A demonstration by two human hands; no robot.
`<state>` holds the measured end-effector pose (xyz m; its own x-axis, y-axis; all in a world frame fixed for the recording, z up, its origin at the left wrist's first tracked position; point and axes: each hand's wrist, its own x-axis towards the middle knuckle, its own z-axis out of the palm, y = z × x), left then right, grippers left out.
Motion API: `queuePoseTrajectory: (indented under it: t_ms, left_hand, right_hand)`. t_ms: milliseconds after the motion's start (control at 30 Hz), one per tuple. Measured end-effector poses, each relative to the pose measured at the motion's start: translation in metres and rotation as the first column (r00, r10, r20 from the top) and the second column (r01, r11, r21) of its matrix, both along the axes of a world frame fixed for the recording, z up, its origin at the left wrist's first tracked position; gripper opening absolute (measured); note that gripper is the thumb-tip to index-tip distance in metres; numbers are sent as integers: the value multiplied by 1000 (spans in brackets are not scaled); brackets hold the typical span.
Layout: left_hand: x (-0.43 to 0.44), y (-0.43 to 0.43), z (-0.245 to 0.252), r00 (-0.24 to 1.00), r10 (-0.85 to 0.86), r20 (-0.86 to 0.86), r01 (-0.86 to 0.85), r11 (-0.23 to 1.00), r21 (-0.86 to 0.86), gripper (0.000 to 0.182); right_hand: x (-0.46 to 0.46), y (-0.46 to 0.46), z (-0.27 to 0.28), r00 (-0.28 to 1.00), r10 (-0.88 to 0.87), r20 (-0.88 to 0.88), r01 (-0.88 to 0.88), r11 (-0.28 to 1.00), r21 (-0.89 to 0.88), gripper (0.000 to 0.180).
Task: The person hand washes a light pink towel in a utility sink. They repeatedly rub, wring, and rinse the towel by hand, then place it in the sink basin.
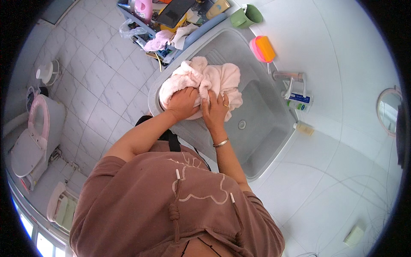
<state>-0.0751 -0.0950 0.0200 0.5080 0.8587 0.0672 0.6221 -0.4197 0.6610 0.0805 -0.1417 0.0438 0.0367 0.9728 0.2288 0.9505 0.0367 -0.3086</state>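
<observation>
A bunched pale pink plush cloth (221, 75) lies over the left part of a grey laundry sink (253, 141), partly covering its ribbed washboard. My left hand (183, 103) is sunk into the cloth's near side, its fingers curled into the folds and partly hidden. Close beside it, my right hand (214, 110) grips a raised fold with its fingertips. It wears a ring, and a bracelet (221, 142) circles the wrist. The drain (241, 124) shows to the right of the cloth, in the bare basin floor.
Beyond the sink stands a blue storage cart (205, 30) heaped with bottles, rags and a dark phone-like slab (175, 13). Along the sink's far right edge are a green cup (246, 17), an orange sponge (266, 48), a faucet (290, 77) and a bottle (300, 101). A toilet (30, 154) stands left.
</observation>
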Motion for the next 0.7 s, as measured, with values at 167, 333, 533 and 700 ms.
queuePoseTrajectory:
  t_ms: [167,333,533,700]
  left_hand:
    - [0,0,5,1000,6,2,-6,999,-34,54]
    - [1,0,7,999,-1,-45,-3,997,-71,56]
    - [2,-1,3,999,19,-41,-22,996,-88,58]
    - [3,-2,3,999,34,-35,-37,997,-71,57]
  right_hand:
    - [9,24,-23,989,-52,140,51,999,13,43]
    - [30,55,-39,988,-105,116,113,992,-60,43]
    - [50,103,-46,976,-146,162,148,989,-4,39]
    - [60,127,-42,962,-206,179,212,977,-15,38]
